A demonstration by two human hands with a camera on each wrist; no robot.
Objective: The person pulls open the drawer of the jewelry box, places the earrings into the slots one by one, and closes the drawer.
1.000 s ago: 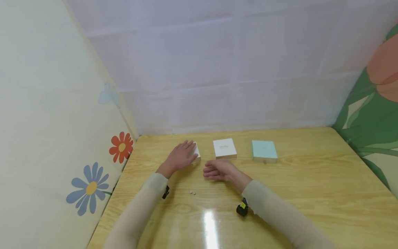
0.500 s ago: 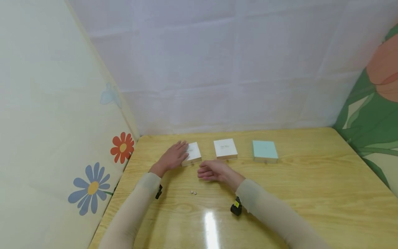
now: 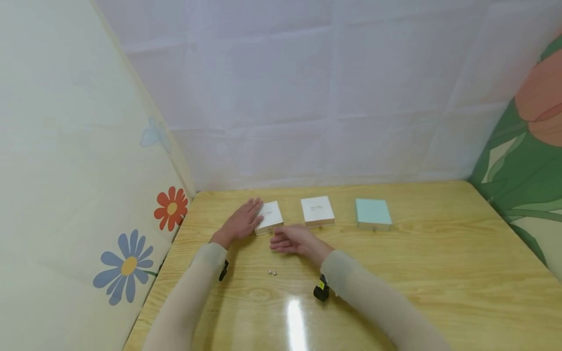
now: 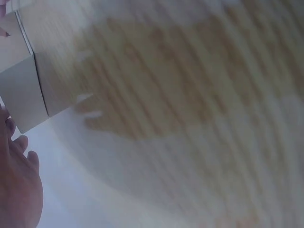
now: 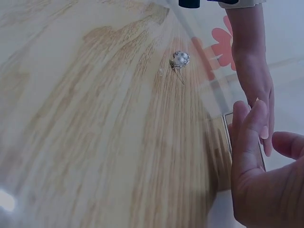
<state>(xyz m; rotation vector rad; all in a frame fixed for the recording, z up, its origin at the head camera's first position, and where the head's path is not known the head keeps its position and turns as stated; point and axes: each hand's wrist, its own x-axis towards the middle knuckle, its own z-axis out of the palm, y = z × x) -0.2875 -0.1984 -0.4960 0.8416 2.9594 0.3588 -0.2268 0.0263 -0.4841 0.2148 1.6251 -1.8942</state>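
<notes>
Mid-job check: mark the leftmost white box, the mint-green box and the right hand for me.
Leftmost white box (image 3: 271,214): head view, on its top face.
Mint-green box (image 3: 373,211): head view, middle of its top.
Right hand (image 3: 296,239): head view, middle of the hand.

Looks like glossy, grained wood on the table (image 3: 417,278), smooth, matt card on the white boxes (image 3: 317,208) and mint box (image 3: 373,211), shiny metal and a pearly gloss on the ornaments (image 5: 181,58), matt cloth on the sleeves (image 3: 373,300), and creased cloth on the backdrop (image 3: 272,92).
</notes>
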